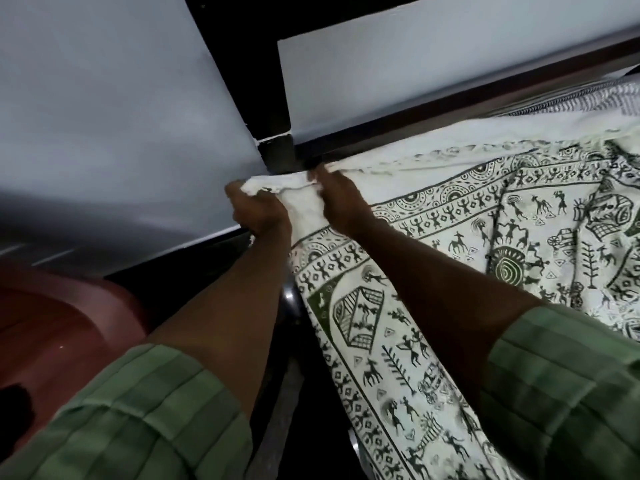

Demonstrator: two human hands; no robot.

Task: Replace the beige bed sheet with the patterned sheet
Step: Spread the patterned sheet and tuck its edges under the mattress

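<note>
head-worn view, down, close over bed corner point(294, 161)

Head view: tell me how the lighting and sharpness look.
Head view: dim indoor light; the patterned sheet and both hands, left hand and right hand, are fairly sharp; the wall at left smears with motion blur; the gap beside the bed is deep shadow; the headboard lines bow from the wide lens.

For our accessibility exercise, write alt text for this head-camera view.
Two hands, left hand and right hand, grip one corner of a patterned sheet at the bed's corner by a dark headboard. Green sleeves frame the view.
</note>
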